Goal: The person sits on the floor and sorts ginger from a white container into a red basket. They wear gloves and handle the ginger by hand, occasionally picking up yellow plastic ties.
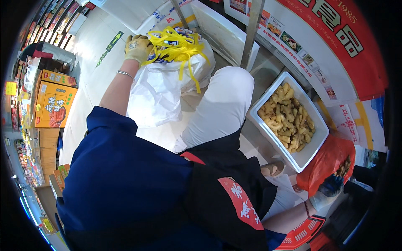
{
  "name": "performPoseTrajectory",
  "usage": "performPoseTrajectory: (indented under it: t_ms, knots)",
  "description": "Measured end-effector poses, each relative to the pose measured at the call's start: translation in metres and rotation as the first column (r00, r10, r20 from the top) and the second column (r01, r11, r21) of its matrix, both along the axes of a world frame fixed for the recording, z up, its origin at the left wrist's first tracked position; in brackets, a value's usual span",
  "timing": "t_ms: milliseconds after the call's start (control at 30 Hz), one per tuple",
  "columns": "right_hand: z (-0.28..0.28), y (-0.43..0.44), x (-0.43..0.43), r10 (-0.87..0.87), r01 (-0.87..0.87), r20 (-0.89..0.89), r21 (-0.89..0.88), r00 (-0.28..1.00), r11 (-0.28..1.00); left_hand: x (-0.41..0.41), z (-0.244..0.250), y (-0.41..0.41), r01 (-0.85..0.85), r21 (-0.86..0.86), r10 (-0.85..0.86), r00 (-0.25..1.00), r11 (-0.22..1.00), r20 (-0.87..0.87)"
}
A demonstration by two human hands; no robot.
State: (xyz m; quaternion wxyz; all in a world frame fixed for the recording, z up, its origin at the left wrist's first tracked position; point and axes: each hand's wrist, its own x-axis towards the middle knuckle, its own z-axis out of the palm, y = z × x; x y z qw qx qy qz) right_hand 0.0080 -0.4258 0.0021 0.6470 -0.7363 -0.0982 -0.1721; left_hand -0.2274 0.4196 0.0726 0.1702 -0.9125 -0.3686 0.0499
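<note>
My left hand (pixel 137 48), in a soiled pale work glove, is at the left edge of a heap of yellow strips and printed packaging (pixel 176 47). Its fingers are curled, and their grip is not clear. The heap lies on a white plastic sack (pixel 154 94). Low on the right, my right hand (pixel 328 189) wears a pale glove with dark blue on the fingers. It is at a red plastic bag (pixel 326 160), close to brown ginger pieces (pixel 343 166) showing at the bag's opening. Its fingertips are hard to make out.
A white foam box (pixel 290 161) full of ginger roots (pixel 285 119) stands right of my knee. Beyond it are a metal post (pixel 252 34) and a printed banner (pixel 339 62). A red plastic basket (pixel 301 233) is under my right forearm. Orange cartons (pixel 55 103) stand left.
</note>
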Motion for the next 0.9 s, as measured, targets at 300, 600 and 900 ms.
performPoseTrajectory:
  t_ms: [300,600,900]
  knots:
    - [-0.053,0.012,0.012,0.215,0.02,-0.286,0.642,0.934,0.767,-0.003,-0.005,-0.017,-0.089,-0.153,0.079,0.995,0.984,-0.068]
    - [-0.056,0.006,0.01,0.253,0.033,-0.298,0.703,0.92,0.711,-0.041,0.019,0.046,-0.118,-0.51,0.43,0.714,0.852,0.553]
    - [-0.051,0.092,-0.011,0.271,-0.167,-0.198,0.422,0.942,0.891,0.064,0.081,-0.088,0.783,-0.306,0.204,0.23,0.542,0.951]
